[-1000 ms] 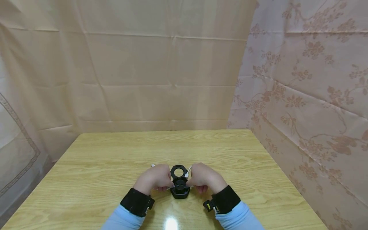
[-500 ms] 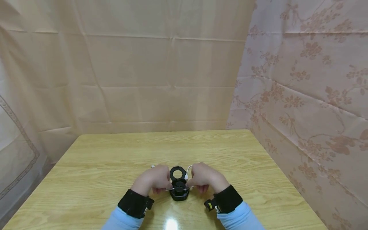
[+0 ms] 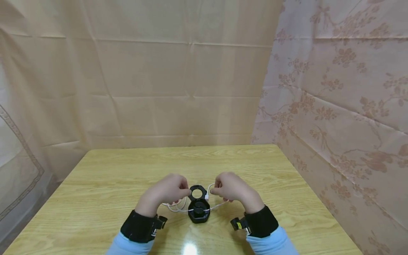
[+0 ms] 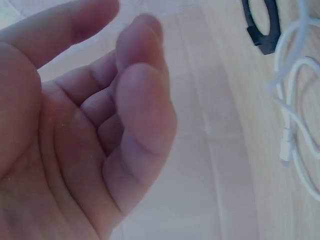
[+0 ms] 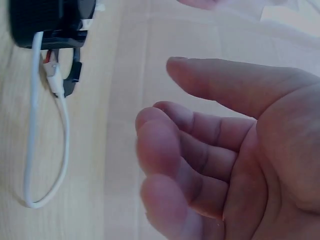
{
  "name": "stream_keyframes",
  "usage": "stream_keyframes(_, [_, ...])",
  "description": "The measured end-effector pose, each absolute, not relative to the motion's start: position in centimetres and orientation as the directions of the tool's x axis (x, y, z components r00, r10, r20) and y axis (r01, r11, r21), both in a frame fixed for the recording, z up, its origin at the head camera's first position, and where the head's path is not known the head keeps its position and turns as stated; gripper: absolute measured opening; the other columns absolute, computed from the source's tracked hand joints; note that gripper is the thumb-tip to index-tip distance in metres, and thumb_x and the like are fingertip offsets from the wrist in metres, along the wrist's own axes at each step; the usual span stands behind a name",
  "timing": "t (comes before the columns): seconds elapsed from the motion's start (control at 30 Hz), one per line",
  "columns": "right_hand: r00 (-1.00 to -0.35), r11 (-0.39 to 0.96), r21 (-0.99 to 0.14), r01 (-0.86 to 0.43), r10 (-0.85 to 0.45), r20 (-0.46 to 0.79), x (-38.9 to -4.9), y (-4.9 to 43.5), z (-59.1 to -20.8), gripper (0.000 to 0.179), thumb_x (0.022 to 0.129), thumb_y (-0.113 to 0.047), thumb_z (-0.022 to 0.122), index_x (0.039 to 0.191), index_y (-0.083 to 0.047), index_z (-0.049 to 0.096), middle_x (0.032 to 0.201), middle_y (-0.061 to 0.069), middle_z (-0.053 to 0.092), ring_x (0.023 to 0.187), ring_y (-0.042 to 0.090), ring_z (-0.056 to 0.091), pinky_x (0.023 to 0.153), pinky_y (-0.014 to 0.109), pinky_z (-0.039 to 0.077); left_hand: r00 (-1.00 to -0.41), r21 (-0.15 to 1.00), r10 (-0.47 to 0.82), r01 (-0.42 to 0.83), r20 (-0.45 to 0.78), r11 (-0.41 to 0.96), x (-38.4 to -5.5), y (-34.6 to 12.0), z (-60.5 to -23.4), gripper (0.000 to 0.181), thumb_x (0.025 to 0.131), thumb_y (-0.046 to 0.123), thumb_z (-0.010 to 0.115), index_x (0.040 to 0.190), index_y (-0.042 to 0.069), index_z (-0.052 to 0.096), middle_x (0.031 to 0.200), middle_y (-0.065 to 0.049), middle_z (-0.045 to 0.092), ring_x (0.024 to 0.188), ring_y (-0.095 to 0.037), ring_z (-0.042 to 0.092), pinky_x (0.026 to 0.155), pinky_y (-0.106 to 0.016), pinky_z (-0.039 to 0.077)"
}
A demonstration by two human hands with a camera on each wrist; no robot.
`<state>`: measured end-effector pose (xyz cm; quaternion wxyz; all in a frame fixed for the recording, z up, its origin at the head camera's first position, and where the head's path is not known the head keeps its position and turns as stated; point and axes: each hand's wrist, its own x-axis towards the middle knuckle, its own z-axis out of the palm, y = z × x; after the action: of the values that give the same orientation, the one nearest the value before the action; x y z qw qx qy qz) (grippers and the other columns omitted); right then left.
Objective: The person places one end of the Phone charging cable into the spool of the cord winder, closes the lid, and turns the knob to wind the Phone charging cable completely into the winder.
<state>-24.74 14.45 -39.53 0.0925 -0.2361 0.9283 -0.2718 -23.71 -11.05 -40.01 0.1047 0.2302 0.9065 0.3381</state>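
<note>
A black case [image 3: 199,216] with a round hub inside lies on the table, its ring-shaped lid [image 3: 197,187] flipped back behind it. A thin white cable [image 3: 181,211] crosses the hub, leaving the case on both sides. To the left it lies in loose loops; to the right it bends back to a white plug [image 3: 207,197] beside the lid. My left hand [image 3: 169,189] hovers left of the lid, fingers loosely curled and holding nothing. Similarly relaxed, my right hand [image 3: 232,187] is above the right stretch of cable. Both wrist views show bare palms; one small cable end [image 4: 286,150] shows at left.
The wooden table [image 3: 134,166] reaches back to a beige curtain [image 3: 143,88], with a flowered curtain [image 3: 334,106] along the right. A black strap with a small camera sits on each wrist.
Both hands have let go of the cable at the case, lifted and drawn apart toward the far side. The cable now lies across the hub, and its left loops are uncovered.
</note>
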Motion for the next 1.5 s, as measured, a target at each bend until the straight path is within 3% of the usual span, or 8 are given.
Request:
stream_keyframes(0.2, [-0.806, 0.69, -0.484, -0.538, -0.589, 0.057, -24.4, 14.2, -38.8, 0.011, 0.094, -0.02, 0.074, 0.097, -0.01, 0.072, 0.079, -0.005, 0.064, 0.071, 0.012, 0.058, 0.065, 0.032, 0.05, -0.873, 0.666, 0.472, 0.426, 0.124, 0.613, -23.9, -10.8, -39.1, 0.008, 0.096, 0.014, 0.067, 0.09, 0.011, 0.069, 0.075, 0.005, 0.063, 0.066, -0.013, 0.057, 0.062, -0.034, 0.049])
stream_keyframes(0.4, [-0.763, 0.665, -0.464, -0.585, -0.645, 0.037, -23.9, 14.2, -38.7, 0.041, 0.09, -0.029, 0.078, 0.122, -0.004, 0.07, 0.114, 0.005, 0.07, 0.106, 0.021, 0.064, 0.092, 0.041, 0.052, -0.905, 0.71, 0.378, 0.397, 0.196, 0.582, -24.2, -10.3, -39.1, 0.013, 0.097, 0.015, 0.067, 0.107, 0.007, 0.068, 0.089, 0.003, 0.066, 0.081, -0.014, 0.061, 0.076, -0.038, 0.053])
stream_keyframes(0.53, [-0.766, 0.667, -0.478, -0.571, -0.643, 0.017, -23.6, 14.4, -38.8, 0.056, 0.087, -0.035, 0.081, 0.131, -0.003, 0.065, 0.127, 0.008, 0.067, 0.117, 0.025, 0.061, 0.098, 0.044, 0.05, -0.926, 0.773, 0.306, 0.357, 0.221, 0.524, -24.3, -9.8, -39.3, 0.025, 0.097, 0.016, 0.068, 0.119, 0.004, 0.066, 0.105, -0.003, 0.068, 0.097, -0.018, 0.064, 0.088, -0.043, 0.053])
stream_keyframes(0.73, [-0.786, 0.711, -0.426, -0.559, -0.618, -0.001, -23.2, 14.5, -39.4, 0.071, 0.082, -0.044, 0.084, 0.136, -0.003, 0.062, 0.136, 0.011, 0.062, 0.124, 0.028, 0.058, 0.102, 0.045, 0.047, -0.946, 0.845, 0.278, 0.283, 0.167, 0.454, -24.3, -9.1, -40.0, 0.041, 0.101, 0.023, 0.065, 0.133, -0.001, 0.058, 0.126, -0.014, 0.063, 0.114, -0.029, 0.062, 0.097, -0.05, 0.049])
stream_keyframes(1.03, [-0.793, 0.745, -0.376, -0.551, -0.607, -0.042, -22.9, 14.1, -40.4, 0.078, 0.077, -0.047, 0.088, 0.136, -0.002, 0.062, 0.134, 0.011, 0.062, 0.124, 0.028, 0.058, 0.102, 0.044, 0.047, -0.958, 0.847, 0.285, 0.154, 0.003, 0.509, -25.3, -8.4, -41.7, 0.058, 0.106, 0.039, 0.052, 0.142, -0.007, 0.05, 0.139, -0.025, 0.055, 0.128, -0.042, 0.053, 0.102, -0.057, 0.044])
stream_keyframes(1.17, [-0.784, 0.741, -0.368, -0.561, -0.619, -0.052, -22.9, 13.8, -40.9, 0.073, 0.075, -0.046, 0.089, 0.129, -0.002, 0.065, 0.124, 0.009, 0.067, 0.113, 0.023, 0.062, 0.095, 0.04, 0.051, -0.954, 0.814, 0.298, 0.146, -0.035, 0.563, -25.8, -8.1, -42.5, 0.053, 0.106, 0.035, 0.052, 0.138, -0.008, 0.054, 0.133, -0.025, 0.06, 0.122, -0.04, 0.057, 0.099, -0.055, 0.047])
stream_keyframes(1.3, [-0.788, 0.75, -0.378, -0.543, -0.611, -0.08, -23.0, 13.4, -41.3, 0.069, 0.073, -0.047, 0.09, 0.122, -0.004, 0.068, 0.115, 0.005, 0.069, 0.102, 0.016, 0.064, 0.088, 0.036, 0.053, -0.957, 0.767, 0.289, 0.162, -0.031, 0.62, -26.2, -7.8, -43.0, 0.04, 0.105, 0.03, 0.052, 0.12, -0.005, 0.066, 0.106, -0.014, 0.068, 0.098, -0.029, 0.064, 0.085, -0.047, 0.052])
stream_keyframes(1.5, [-0.774, 0.736, -0.378, -0.561, -0.629, -0.075, -23.1, 12.6, -42.1, 0.05, 0.069, -0.041, 0.093, 0.103, -0.011, 0.072, 0.09, -0.003, 0.063, 0.08, 0.009, 0.052, 0.071, 0.027, 0.047, -0.959, 0.702, 0.276, 0.15, -0.069, 0.696, -26.5, -7.7, -43.7, 0.035, 0.104, 0.029, 0.054, 0.101, -0.002, 0.069, 0.082, -0.007, 0.061, 0.075, -0.022, 0.058, 0.065, -0.037, 0.047])
